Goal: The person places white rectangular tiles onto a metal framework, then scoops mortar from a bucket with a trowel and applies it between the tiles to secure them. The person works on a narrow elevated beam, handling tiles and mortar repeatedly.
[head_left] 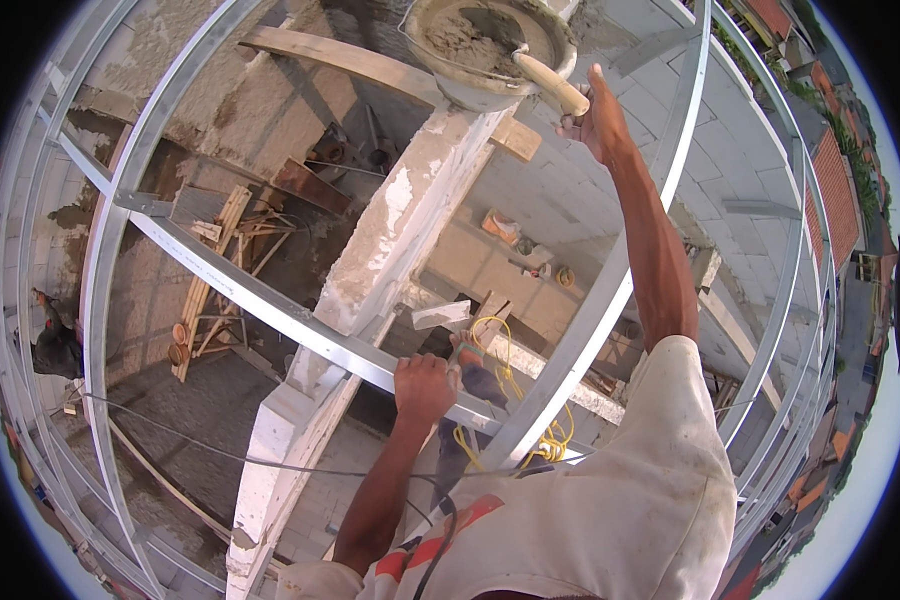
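Note:
My left hand [425,388] is closed over a silvery metal roof beam [270,312] that slants across the middle. At the top, my right hand [597,122] reaches out with its fingers apart, beside the end of a wooden tool handle [552,84]. The handle leans over the rim of a bucket [488,92] holding grey wet mortar [465,38]. Whatever blade the handle has is hidden in the bucket. Beneath the bucket runs the top of a narrow concrete wall beam [395,205].
Other metal trusses [660,200] arch around me. A yellow rope [510,370] hangs near my legs, and a dark cable [270,462] crosses the lower left. Far below lie wooden poles [210,280]. A wooden plank [345,55] meets the wall near the bucket.

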`<state>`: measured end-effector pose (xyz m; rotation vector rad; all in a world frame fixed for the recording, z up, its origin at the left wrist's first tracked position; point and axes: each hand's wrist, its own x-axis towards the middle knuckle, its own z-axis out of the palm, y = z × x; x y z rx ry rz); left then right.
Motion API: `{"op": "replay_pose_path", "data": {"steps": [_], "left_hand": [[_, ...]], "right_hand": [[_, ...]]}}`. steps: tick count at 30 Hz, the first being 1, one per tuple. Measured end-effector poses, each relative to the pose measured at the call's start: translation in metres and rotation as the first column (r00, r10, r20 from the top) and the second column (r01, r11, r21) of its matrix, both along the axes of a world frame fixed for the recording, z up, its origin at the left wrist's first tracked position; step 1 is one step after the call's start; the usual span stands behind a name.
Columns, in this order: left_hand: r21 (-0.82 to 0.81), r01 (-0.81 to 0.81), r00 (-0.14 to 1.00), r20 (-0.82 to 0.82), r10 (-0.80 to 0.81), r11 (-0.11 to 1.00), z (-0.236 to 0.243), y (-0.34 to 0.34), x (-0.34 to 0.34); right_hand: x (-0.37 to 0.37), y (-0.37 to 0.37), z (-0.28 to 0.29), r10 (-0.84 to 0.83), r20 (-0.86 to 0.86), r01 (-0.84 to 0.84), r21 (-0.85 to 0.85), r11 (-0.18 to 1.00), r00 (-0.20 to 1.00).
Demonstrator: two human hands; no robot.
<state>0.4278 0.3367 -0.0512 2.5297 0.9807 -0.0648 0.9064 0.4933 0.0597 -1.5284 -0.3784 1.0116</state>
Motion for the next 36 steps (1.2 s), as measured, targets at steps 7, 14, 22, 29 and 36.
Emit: {"op": "replay_pose_path", "data": {"steps": [7, 14, 22, 29, 36], "left_hand": [[0.004, -0.003, 1.000, -0.015, 0.004, 1.000, 0.007, 0.000, 0.001], [0.041, -0.006, 0.998, 0.062, 0.004, 0.999, 0.007, 0.002, 0.001], [0.056, 0.003, 0.996, 0.092, -0.008, 0.998, 0.003, -0.004, 0.002], [-0.202, 0.107, 0.938, 0.344, -0.032, 0.974, 0.030, -0.033, -0.008], [-0.664, 0.201, 0.978, 0.178, -0.108, 0.721, 0.055, -0.134, 0.017]], "right_hand": [[0.004, -0.008, -0.019, -0.006, -0.034, 0.008, 0.058, 0.998, 0.999], [-0.012, -0.099, -0.019, 0.196, 0.749, 0.113, -0.339, 0.934, 0.633], [-0.131, -0.286, -0.064, 0.145, 0.916, 0.465, -0.321, 0.825, 0.375], [-0.165, -0.290, -0.085, -0.416, 0.169, 0.448, -0.284, 0.848, 0.893], [-0.175, -0.325, -0.095, -0.154, 0.401, 0.279, -0.274, 0.920, 0.903]]}}
